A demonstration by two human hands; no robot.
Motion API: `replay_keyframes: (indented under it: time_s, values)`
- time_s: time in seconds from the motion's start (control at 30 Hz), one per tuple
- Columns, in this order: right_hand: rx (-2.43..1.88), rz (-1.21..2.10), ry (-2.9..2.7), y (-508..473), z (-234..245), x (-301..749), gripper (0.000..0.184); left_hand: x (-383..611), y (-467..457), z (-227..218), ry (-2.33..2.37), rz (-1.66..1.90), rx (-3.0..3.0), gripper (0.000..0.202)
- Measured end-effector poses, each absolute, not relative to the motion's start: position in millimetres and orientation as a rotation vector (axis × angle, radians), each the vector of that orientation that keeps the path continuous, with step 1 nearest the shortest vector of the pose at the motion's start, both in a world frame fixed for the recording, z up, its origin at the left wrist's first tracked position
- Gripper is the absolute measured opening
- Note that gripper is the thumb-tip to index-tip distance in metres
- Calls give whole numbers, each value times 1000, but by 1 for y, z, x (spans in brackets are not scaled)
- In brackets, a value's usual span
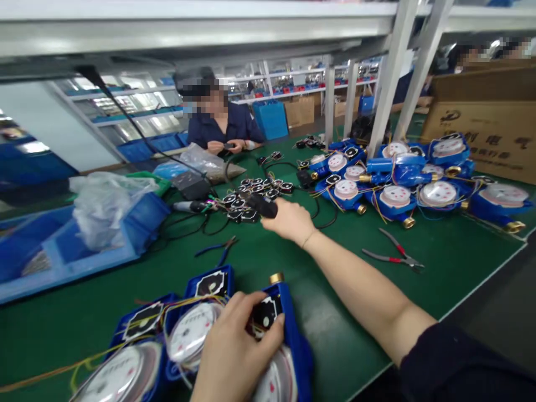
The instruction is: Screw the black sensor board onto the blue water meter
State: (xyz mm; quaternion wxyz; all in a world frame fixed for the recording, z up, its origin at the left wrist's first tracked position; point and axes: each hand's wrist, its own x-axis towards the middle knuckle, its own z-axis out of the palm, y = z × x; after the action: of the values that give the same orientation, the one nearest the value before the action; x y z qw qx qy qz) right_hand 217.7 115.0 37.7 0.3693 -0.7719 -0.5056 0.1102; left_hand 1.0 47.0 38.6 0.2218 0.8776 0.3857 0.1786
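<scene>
Near edge of bench (335, 346): left hand (238, 343) has thumb and finger closed about a small black box (266, 312) sitting in a blue meter (296, 340). Right hand (291, 220), mid-bench, wrapped round a black handle (267, 207); its tip unclear. Advisable: hold box level, fingertips off its face, neighbouring wires (184, 304) clear of the housing.

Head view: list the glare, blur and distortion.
In the head view, bright glare on the clear plastic bag; in the head view, soft background shelves and a slightly blurred black tool in the right hand; in the head view, leaning metal posts, perhaps wide-angle stretch.
</scene>
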Motion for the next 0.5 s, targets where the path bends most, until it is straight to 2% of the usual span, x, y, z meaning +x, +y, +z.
replay_keyframes:
  time_s: [0.2,0.33,0.5]
  values:
    - [-1462,267,-972,85,83,251,31,-21,33,16,829,576,2307,33]
    - [-928,94,-806,52,111,259,24,-16,14,15,827,623,2267,39]
    - [-765,-144,-923,24,124,268,19,7,-11,27,997,785,2438,47]
